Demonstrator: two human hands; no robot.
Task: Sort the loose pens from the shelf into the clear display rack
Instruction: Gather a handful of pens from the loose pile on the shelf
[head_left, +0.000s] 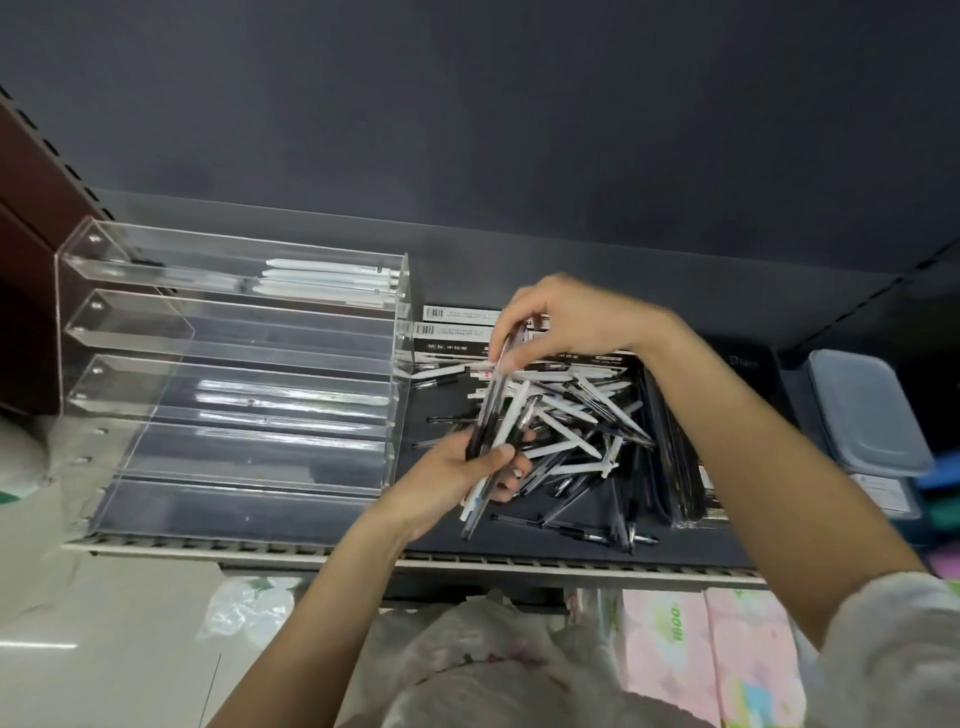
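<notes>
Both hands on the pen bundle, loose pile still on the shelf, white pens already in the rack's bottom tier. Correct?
Not quite: the head view shows the white pens in the top tier of the clear rack, not the bottom. The rest holds: left hand and right hand both grip the bundle, beside the loose pile.

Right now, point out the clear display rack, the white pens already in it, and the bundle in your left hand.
clear display rack (234, 457), head view, lower front tier.
white pens (332, 280), head view, barrels in top tier.
bundle of pens (498, 415), head view, mid-shafts above left hand (457, 483).
</notes>
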